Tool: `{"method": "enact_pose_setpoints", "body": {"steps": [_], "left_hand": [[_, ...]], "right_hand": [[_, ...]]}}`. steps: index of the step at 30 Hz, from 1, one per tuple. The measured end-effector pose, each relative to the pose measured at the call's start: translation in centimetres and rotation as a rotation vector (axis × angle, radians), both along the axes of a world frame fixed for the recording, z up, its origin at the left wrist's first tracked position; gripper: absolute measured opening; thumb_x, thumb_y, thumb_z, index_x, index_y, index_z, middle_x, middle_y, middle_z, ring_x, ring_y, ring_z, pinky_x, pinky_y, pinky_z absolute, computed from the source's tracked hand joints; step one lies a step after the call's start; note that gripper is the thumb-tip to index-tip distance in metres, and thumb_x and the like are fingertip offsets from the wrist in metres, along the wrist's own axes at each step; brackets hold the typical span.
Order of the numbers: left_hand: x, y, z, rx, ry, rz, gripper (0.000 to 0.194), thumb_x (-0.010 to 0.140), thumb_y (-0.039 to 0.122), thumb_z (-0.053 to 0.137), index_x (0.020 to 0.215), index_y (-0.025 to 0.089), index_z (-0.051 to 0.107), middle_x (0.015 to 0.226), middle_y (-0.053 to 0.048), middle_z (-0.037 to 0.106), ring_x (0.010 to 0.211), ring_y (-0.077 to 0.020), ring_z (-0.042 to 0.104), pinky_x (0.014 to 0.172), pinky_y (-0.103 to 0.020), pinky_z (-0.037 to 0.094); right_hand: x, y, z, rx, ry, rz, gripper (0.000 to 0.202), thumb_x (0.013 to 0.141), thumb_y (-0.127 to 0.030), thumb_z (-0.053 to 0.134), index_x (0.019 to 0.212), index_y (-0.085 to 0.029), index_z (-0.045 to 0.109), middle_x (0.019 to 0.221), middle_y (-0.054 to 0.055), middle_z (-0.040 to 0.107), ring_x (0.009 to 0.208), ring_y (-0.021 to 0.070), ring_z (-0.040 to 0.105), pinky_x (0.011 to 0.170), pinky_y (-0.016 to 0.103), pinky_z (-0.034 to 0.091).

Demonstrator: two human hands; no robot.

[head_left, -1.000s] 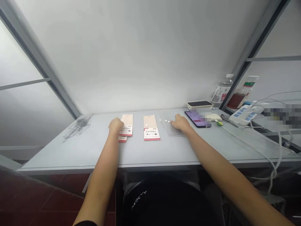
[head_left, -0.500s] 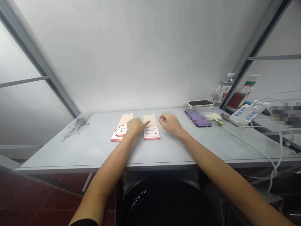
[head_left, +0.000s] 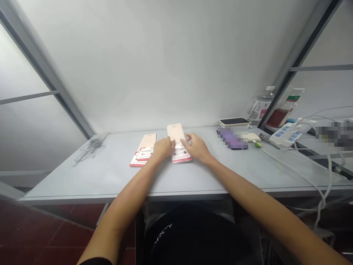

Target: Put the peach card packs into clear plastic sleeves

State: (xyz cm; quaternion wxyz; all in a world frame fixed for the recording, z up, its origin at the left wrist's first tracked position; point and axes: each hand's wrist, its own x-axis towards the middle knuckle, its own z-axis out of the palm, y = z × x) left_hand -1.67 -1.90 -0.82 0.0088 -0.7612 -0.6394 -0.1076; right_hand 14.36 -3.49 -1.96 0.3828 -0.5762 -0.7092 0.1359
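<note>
A flat ruler set packet (head_left: 176, 133), peach above and white with a red band below, is tilted with its far end raised off the desk. My left hand (head_left: 163, 148) grips its left edge, thumb against the front. At the right edge my right hand (head_left: 197, 148) has its thumb on the packet's face, with the fingers curved along that side. Left of my left hand, more packets of the same kind (head_left: 146, 144) lie overlapping on the desk, partly covered by that hand.
On the grey desk (head_left: 82, 180), a phone (head_left: 235, 122), a purple blurred item (head_left: 233, 139) and a white adapter (head_left: 250, 137) lie to the right. Beyond are a water bottle (head_left: 260, 108), a bottle of red liquid (head_left: 284, 110), a power strip (head_left: 286, 133) and cables. Dark scribbles mark the left.
The single packet lay flat and now tilts up, shifted slightly right. My right hand has moved in from beside it onto its right edge; my left hand has shifted slightly right.
</note>
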Motion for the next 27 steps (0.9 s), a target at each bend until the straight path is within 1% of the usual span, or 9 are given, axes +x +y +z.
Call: {"method": "enact_pose_setpoints", "body": {"steps": [3, 5, 9, 11, 13, 15, 20, 24, 27], "left_hand": [[0.6, -0.4, 0.1, 0.122, -0.059, -0.034, 0.041, 0.091, 0.043, 0.022, 0.098, 0.017, 0.052, 0.09, -0.012, 0.064, 0.082, -0.0237, 0.061, 0.07, -0.032, 0.041], [0.8, -0.5, 0.2, 0.168, -0.072, -0.034, 0.038, 0.092, 0.042, 0.022, 0.098, 0.017, 0.05, 0.088, -0.01, 0.064, 0.078, -0.0223, 0.061, 0.068, -0.031, 0.04], [0.8, -0.6, 0.4, 0.188, -0.104, -0.037, 0.038, 0.093, 0.039, 0.019, 0.096, 0.016, 0.049, 0.085, -0.01, 0.063, 0.074, -0.022, 0.06, 0.064, -0.03, 0.037], [0.7, -0.7, 0.5, 0.188, -0.123, -0.053, 0.037, 0.093, 0.039, 0.019, 0.095, 0.017, 0.048, 0.084, -0.01, 0.062, 0.075, -0.0212, 0.06, 0.064, -0.029, 0.036], [0.8, -0.8, 0.5, 0.17, -0.138, -0.103, 0.035, 0.093, 0.041, 0.02, 0.094, 0.019, 0.047, 0.084, -0.008, 0.062, 0.075, -0.0204, 0.059, 0.064, -0.029, 0.036], [1.0, -1.2, 0.6, 0.153, -0.16, -0.148, 0.035, 0.092, 0.044, 0.022, 0.094, 0.02, 0.046, 0.084, -0.007, 0.061, 0.075, -0.02, 0.059, 0.065, -0.029, 0.036], [1.7, -2.1, 1.0, 0.192, -0.253, -0.09, 0.042, 0.087, 0.057, 0.026, 0.099, 0.02, 0.043, 0.09, -0.007, 0.059, 0.074, -0.0198, 0.058, 0.062, -0.029, 0.036], [1.6, -1.9, 0.9, 0.161, -0.286, -0.164, 0.035, 0.091, 0.048, 0.025, 0.091, 0.02, 0.045, 0.086, -0.005, 0.059, 0.074, -0.0174, 0.057, 0.063, -0.028, 0.036], [1.3, -1.5, 0.6, 0.178, -0.259, -0.198, 0.033, 0.092, 0.042, 0.022, 0.086, 0.02, 0.047, 0.085, -0.006, 0.059, 0.075, -0.0172, 0.055, 0.063, -0.028, 0.036]], "right_hand": [[0.1, 0.1, 0.1, -0.117, 0.195, 0.007, 0.054, 0.078, -0.056, 0.05, 0.115, -0.018, 0.05, 0.101, 0.007, 0.06, 0.078, 0.0166, 0.059, 0.074, 0.029, 0.044], [0.1, 0.1, 0.2, -0.158, 0.271, -0.004, 0.061, 0.075, -0.059, 0.052, 0.119, -0.017, 0.047, 0.103, 0.008, 0.059, 0.085, 0.0184, 0.059, 0.076, 0.03, 0.045], [0.5, 0.2, 0.3, -0.085, 0.271, -0.14, 0.068, 0.069, -0.058, 0.059, 0.121, -0.015, 0.047, 0.115, 0.012, 0.054, 0.103, 0.0237, 0.054, 0.085, 0.034, 0.043], [0.5, 0.3, 0.4, -0.137, 0.368, -0.038, 0.06, 0.069, -0.055, 0.06, 0.114, -0.016, 0.053, 0.111, 0.012, 0.057, 0.098, 0.024, 0.057, 0.081, 0.034, 0.046], [0.5, 0.4, 0.5, -0.249, 0.527, 0.154, 0.046, 0.072, -0.051, 0.061, 0.101, -0.016, 0.059, 0.098, 0.01, 0.064, 0.087, 0.0227, 0.061, 0.072, 0.033, 0.049], [0.3, 0.3, 0.6, -0.322, 0.67, 0.27, 0.034, 0.074, -0.045, 0.061, 0.09, -0.015, 0.062, 0.085, 0.008, 0.067, 0.076, 0.0212, 0.063, 0.065, 0.031, 0.05], [0.1, 0.1, 0.9, -0.326, 0.809, 0.281, 0.023, 0.073, -0.035, 0.064, 0.084, -0.015, 0.063, 0.077, 0.007, 0.069, 0.067, 0.02, 0.064, 0.059, 0.03, 0.05], [0.2, -0.1, 1.0, -0.349, 0.832, 0.301, 0.023, 0.074, -0.038, 0.063, 0.077, -0.014, 0.063, 0.072, 0.007, 0.068, 0.064, 0.0193, 0.063, 0.057, 0.029, 0.05], [0.2, -0.2, 0.9, -0.323, 0.761, 0.287, 0.026, 0.072, -0.04, 0.065, 0.073, -0.014, 0.063, 0.071, 0.006, 0.067, 0.063, 0.0181, 0.062, 0.055, 0.027, 0.048]]}}
